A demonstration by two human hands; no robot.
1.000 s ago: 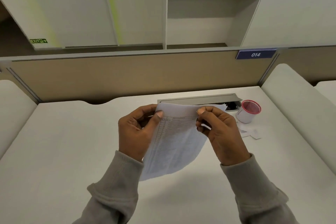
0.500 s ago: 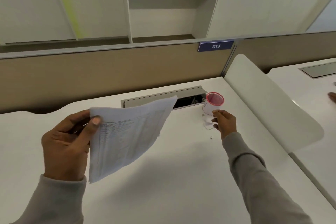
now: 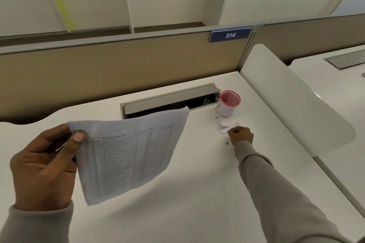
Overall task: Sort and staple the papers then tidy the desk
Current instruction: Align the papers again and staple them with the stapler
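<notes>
Our left grip (image 3: 45, 165) grasps the papers (image 3: 134, 154) at their upper left corner. The thumb presses on the front sheet and the other fingers are curled behind it. The papers are a thin bundle of sheets with a printed table, and they hang in the air to the right of this grip, above the white surface (image 3: 197, 203), tilted, with the far corner higher. They touch nothing except the grip.

Our right grip (image 3: 241, 136) is stretched far forward, well apart from the left grip and from the papers. Its fingers are curled and the knuckles face us. It rests at the edge of a small folded paper scrap (image 3: 222, 126), which lies on the surface just to the left of it. We cannot tell if the fingers pinch the scrap or only touch it, because the fingertips are hidden.

Just behind this grip, beyond the scrap, a white cup with a pink rim (image 3: 227, 104) stands upright. A tiny paper bit (image 3: 227, 143) lies near the wrist, on its left side. To the left of the cup there is a cable tray (image 3: 169, 98) in the surface, with its grey lid lifted. Further behind, a beige partition (image 3: 118, 65) carries a blue label "014" (image 3: 230, 35). To the right of the right grip a white side panel (image 3: 292, 104) stands.
</notes>
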